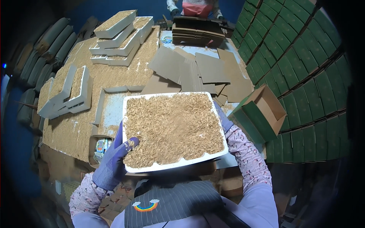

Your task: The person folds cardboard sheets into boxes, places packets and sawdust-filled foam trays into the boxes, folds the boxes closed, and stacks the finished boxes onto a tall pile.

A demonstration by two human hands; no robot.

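Note:
A white foam tray [221,125] full of loose husks [174,128] is held up in front of my body, over the near edge of the table. My left hand [114,159], in a purple glove, grips its left side, the thumb over the rim on the husks. My right hand [223,116], gloved too, holds the right side and is partly hidden by the tray. Beyond the tray lie flat cardboard pieces [191,68]. An open green cardboard box [253,122] stands tilted to the right of my right hand.
Husk-filled foam trays are stacked at the back left [119,51] and left [81,99] of the husk-covered table [122,77]. Green boxes [302,82] form a wall at right. Filled sacks [54,42] line the left. Across the table, a person [196,8] stands behind stacked cardboard [198,35].

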